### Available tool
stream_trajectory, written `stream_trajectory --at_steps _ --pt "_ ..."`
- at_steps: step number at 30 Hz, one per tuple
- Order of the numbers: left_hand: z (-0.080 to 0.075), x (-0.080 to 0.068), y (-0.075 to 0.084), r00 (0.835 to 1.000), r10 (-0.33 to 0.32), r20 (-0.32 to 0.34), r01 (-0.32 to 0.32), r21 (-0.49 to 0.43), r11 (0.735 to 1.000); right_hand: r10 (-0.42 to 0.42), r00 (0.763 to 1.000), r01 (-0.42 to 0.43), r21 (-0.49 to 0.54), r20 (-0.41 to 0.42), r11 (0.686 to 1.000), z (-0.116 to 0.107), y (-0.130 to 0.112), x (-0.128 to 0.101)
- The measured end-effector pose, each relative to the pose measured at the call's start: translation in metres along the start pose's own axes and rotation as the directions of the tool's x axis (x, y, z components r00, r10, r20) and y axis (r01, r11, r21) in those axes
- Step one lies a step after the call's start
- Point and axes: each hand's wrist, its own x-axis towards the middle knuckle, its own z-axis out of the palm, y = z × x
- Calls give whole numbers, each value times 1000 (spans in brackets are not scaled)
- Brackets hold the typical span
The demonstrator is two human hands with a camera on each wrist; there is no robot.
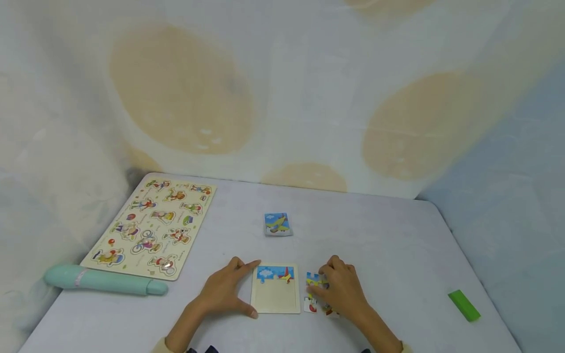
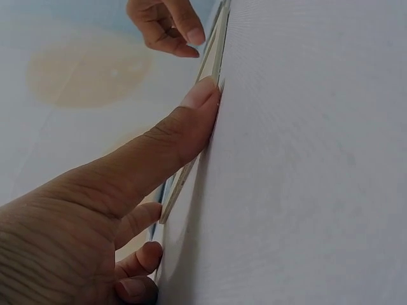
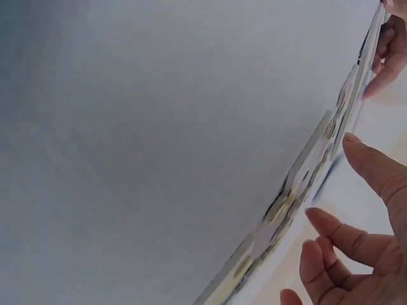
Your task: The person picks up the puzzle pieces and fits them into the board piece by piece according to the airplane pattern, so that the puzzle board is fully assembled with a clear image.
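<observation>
The puzzle tray [image 1: 275, 295] is lying flat on the counter [image 1: 388, 245], its long axis running away from the person. The left hand [image 1: 225, 293] is bracing its left edge, fingers spread. The right hand [image 1: 342, 290], fingers curled, is resting on loose puzzle pieces [image 1: 316, 281] just right of it.

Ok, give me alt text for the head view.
A left hand steadies a small puzzle tray on a white table while the right hand rests on loose puzzle pieces beside it. A picture card lies beyond.
</observation>
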Motion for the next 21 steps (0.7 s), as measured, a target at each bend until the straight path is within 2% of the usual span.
stream_trajectory --at_steps 7,13,21 --pt "-1 0 0 1000 -9 -4 9 -1 1000 18 1000 -18 -6 8 1000 1 -8 2" --pt "-1 -1 0 1000 -5 -13 5 -4 1000 42 999 -41 -49 29 998 2 -14 4" --pt "-1 -1 1 1000 5 -21 -5 -8 1000 61 998 -59 -50 33 997 3 -14 4"
